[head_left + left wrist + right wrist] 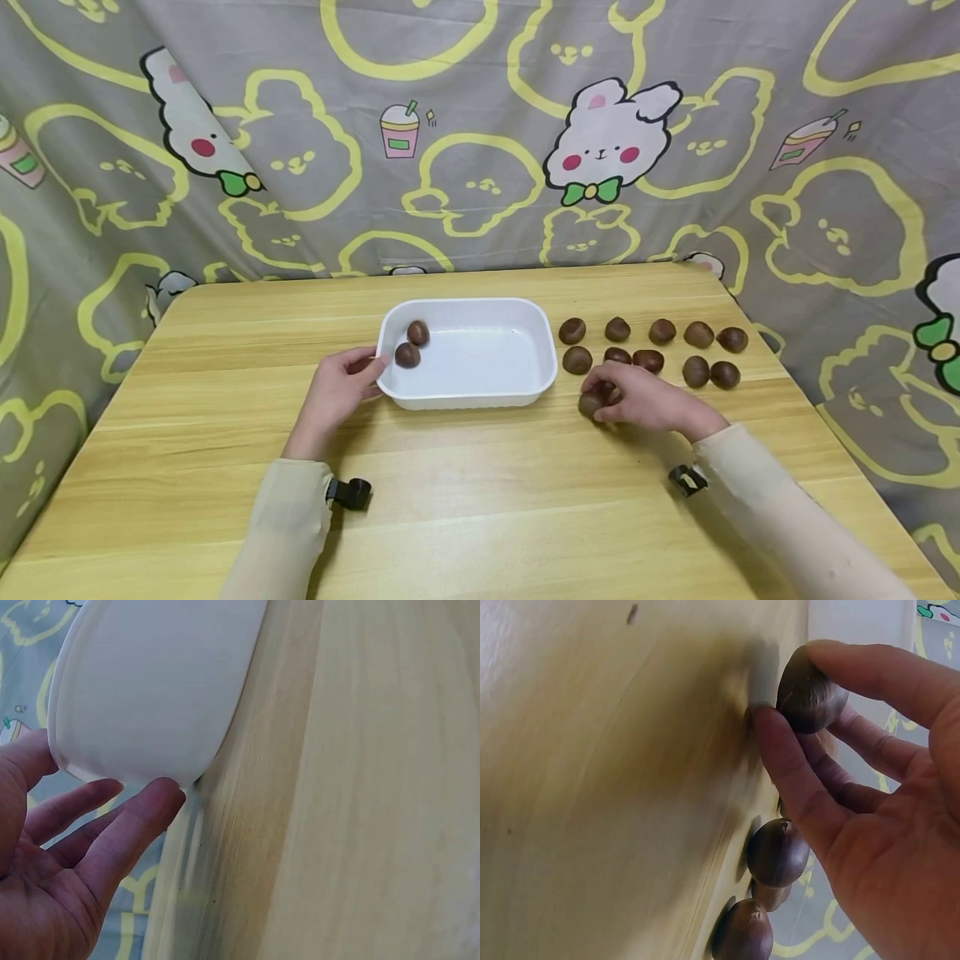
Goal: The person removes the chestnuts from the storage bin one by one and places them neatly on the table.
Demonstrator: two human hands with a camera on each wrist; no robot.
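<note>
My left hand (341, 387) holds the left end of a white plastic tray (480, 398), thumb at its rim and fingertips against its outer wall, as the left wrist view shows. Inside the tray, two brown chestnuts (408, 355) lie near that end. To the right of the tray, my right hand (637, 393) pinches a chestnut (810, 694) between thumb and fingers, close over the table. Behind this hand, more chestnuts (577, 360) lie in two rough rows, some partly hidden by it.
The wooden table (465, 500) ends at a patterned cloth (480, 167) hanging behind it and at both sides. At the far right of the rows, chestnuts (732, 339) lie near the table's right edge. Black bands (349, 493) sit at both wrists.
</note>
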